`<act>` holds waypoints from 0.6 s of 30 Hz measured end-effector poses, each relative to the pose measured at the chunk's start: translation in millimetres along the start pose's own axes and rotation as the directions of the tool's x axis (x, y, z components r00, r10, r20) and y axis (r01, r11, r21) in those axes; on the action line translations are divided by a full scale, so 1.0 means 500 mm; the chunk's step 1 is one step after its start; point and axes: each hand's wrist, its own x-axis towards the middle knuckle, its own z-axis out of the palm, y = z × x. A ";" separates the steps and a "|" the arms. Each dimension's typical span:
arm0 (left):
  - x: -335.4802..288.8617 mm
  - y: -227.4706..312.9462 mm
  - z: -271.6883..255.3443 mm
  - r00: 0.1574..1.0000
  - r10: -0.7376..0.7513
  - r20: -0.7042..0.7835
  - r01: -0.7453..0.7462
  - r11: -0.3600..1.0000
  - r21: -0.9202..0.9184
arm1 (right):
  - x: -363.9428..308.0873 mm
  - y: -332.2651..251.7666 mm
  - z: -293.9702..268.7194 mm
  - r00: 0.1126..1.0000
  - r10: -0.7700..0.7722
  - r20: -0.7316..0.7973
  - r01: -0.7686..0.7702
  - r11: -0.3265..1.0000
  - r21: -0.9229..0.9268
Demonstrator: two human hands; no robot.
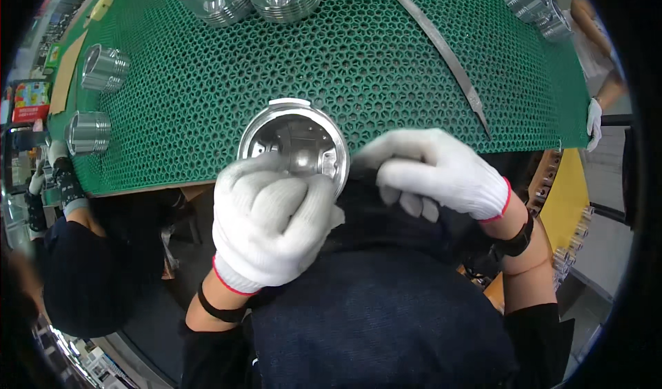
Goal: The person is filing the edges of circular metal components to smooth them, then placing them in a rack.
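Green matting ahead of fingers

Curls left hand over near rim of metal piston, fingers together, pinch hidden. Bends fingers of right hand loosely just beside; cannot tell their hold. Beyond right fingers: flat file. Beyond left: more pistons.

On the green desk, an open lane runs forward between the near piston and the slanting file; the right hand partly blocks its near end. Two pistons obstruct the far side left of centre, two more pistons the left edge.
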 end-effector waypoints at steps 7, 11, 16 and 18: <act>0.013 -0.033 -0.031 0.987 -0.133 -0.084 0.136 0.990 0.029 | -0.009 0.074 -0.029 0.858 -0.355 -0.370 0.500 0.738 0.453; 0.031 -0.011 -0.045 0.997 -0.036 -0.069 0.032 0.998 -0.054 | -0.033 0.076 -0.022 0.853 -0.419 -0.313 0.520 0.735 0.434; 0.035 -0.083 -0.039 0.990 0.015 0.138 -0.016 1.000 0.007 | -0.006 0.048 -0.036 0.590 -0.753 -0.292 0.686 0.658 -0.309; 0.065 -0.083 -0.020 0.998 0.015 0.058 -0.013 0.999 -0.030 | 0.029 0.047 -0.043 0.471 -0.881 -0.047 0.200 0.158 -0.967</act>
